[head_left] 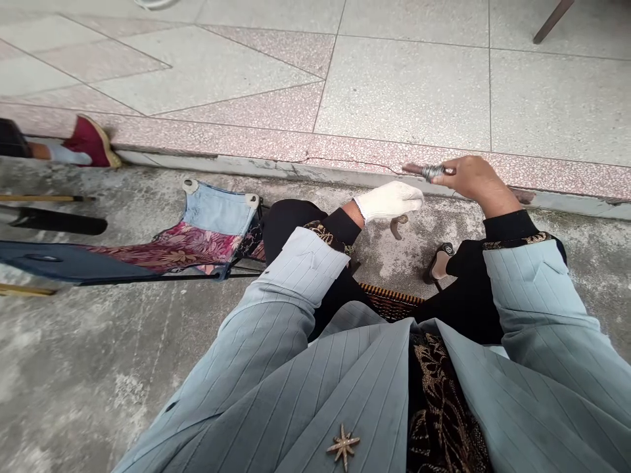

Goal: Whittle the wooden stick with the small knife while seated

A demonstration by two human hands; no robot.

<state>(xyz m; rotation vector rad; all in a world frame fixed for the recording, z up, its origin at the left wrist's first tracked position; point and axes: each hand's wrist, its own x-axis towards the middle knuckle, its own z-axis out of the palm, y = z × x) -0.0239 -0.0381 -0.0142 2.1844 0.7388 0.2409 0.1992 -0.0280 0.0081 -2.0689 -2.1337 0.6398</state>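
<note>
In the head view my left hand (392,201) wears a white knitted glove, its fingers bent together above the concrete. A small curved brown piece (397,227) shows just below the gloved fingers; whether they grip it I cannot tell. My bare right hand (470,176) is closed around a short brown stick wound with silvery wire (434,173). The stick points left, over the edge of the tiled step, a little apart from the glove. A thin dark line runs left from near the stick's tip, and I cannot tell whether it is wire or a crack.
The raised tiled step (404,92) runs across in front of me. A brown stick end (521,196) lies by its edge. On the left are a patterned fabric folding chair (197,243), poles (39,198), and another person's red shoe (91,141). A woven seat (392,301) is beneath me.
</note>
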